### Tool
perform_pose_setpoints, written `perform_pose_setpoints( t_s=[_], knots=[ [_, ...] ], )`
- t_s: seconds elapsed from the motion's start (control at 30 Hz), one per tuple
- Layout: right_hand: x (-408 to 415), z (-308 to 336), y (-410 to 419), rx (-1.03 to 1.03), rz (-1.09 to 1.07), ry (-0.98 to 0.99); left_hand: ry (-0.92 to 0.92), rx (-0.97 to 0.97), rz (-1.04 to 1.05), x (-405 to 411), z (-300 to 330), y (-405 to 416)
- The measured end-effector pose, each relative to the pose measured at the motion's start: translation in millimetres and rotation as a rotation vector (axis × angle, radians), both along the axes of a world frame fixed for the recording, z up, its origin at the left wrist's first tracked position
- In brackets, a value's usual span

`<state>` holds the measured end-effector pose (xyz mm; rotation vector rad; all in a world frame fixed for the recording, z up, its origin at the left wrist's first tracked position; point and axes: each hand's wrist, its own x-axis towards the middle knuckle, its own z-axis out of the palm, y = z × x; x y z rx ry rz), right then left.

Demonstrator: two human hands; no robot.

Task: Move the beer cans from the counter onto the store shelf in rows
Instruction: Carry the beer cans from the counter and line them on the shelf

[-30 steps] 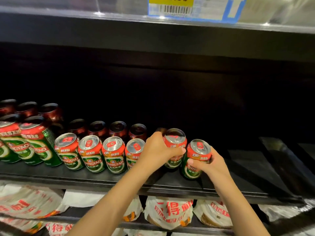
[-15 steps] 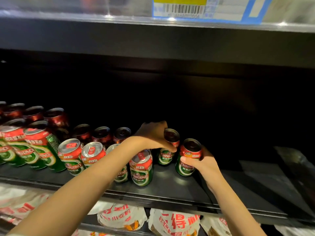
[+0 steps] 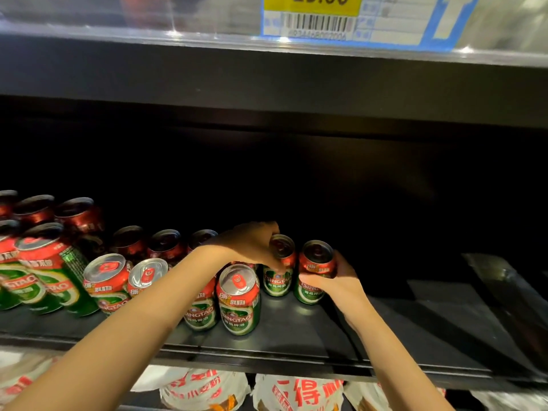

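Note:
Red and green beer cans stand in rows on the dark store shelf (image 3: 296, 330). My left hand (image 3: 252, 244) grips one can (image 3: 280, 278) from above and the left, set back in the shelf. My right hand (image 3: 338, 280) holds the can (image 3: 314, 271) beside it, fingers wrapped round its right side. In front of them stands the front-row can (image 3: 238, 301), at the right end of its row. Further cans (image 3: 106, 280) run to the left, with a darker back row (image 3: 166, 243) behind them. My left forearm hides part of the front row.
The shelf's right half (image 3: 430, 315) is bare and dark. A price label (image 3: 355, 16) hangs on the upper shelf edge. White bags with red print (image 3: 296, 393) lie on the shelf below. Taller cans (image 3: 50, 268) stand at the far left.
Both hands have pushed their cans from the front edge deeper into the shelf, in line with the back row. The camera has shifted closer and slightly left.

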<state>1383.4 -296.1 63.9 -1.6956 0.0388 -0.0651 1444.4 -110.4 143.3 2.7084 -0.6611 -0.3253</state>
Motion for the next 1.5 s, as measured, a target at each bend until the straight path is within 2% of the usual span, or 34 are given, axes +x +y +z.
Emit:
perform_pose_setpoints(
  t_s=[0.37, 0.9, 1.3, 1.4, 1.5],
  knots=[
    [-3.1, -5.9, -2.9, -0.042, 0.001, -0.027, 0.027, -0.081, -0.043, -1.2, 0.6, 5.7],
    [-1.5, -14.3, 2.6, -0.107, -0.053, -0.067, 0.013, -0.101, -0.048, -5.5, -0.5, 6.7],
    [-6.3, -12.3, 3.8, -0.190, -0.037, -0.032, 0.050, -0.130, -0.053, -2.5, -7.5, 12.2],
    [-23.8, -6.3, 4.5, -0.159, -0.081, 0.007, 0.004, -0.074, -0.060, -3.4, -1.5, 20.1],
    [-56.5, -4.1, 1.8, -0.255, -0.227, 0.014, -0.074, -0.024, -0.051, -13.7, 10.6, 26.8]
  ],
)
